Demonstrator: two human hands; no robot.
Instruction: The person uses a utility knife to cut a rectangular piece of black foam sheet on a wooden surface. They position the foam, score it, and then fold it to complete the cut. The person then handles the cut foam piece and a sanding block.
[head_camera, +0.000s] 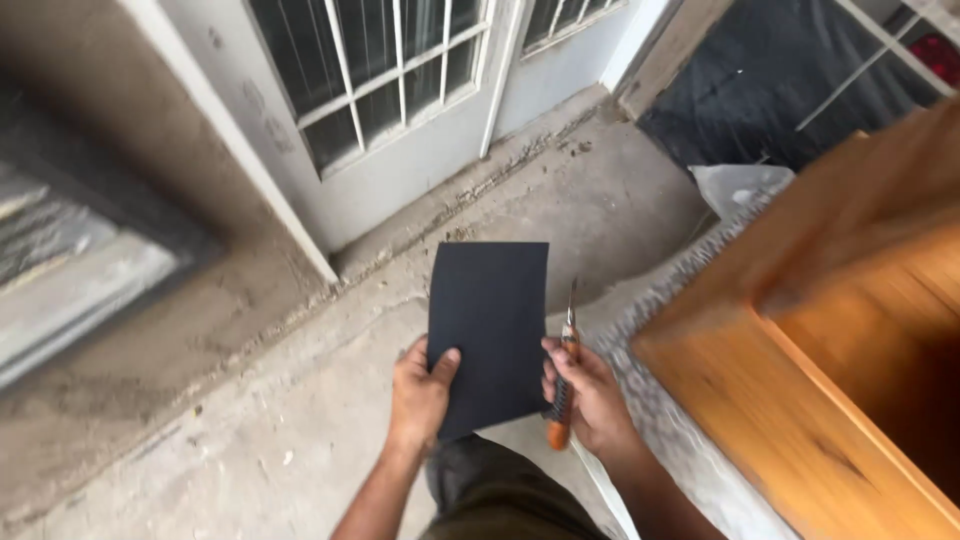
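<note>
A dark grey rectangular sheet, like sandpaper (488, 325), is held upright in front of me. My left hand (420, 395) pinches its lower left edge, thumb on the front. My right hand (590, 395) grips the lower right edge of the sheet and also holds an orange-handled utility knife (563, 385), whose thin blade points up beside the sheet.
A large orange-brown wooden cabinet (830, 330) stands at my right. The floor (250, 430) is rough concrete. A white door with barred glass panes (390, 110) is ahead, a dark sheet (780, 80) lies at the upper right, and a plaster wall (90, 200) is at left.
</note>
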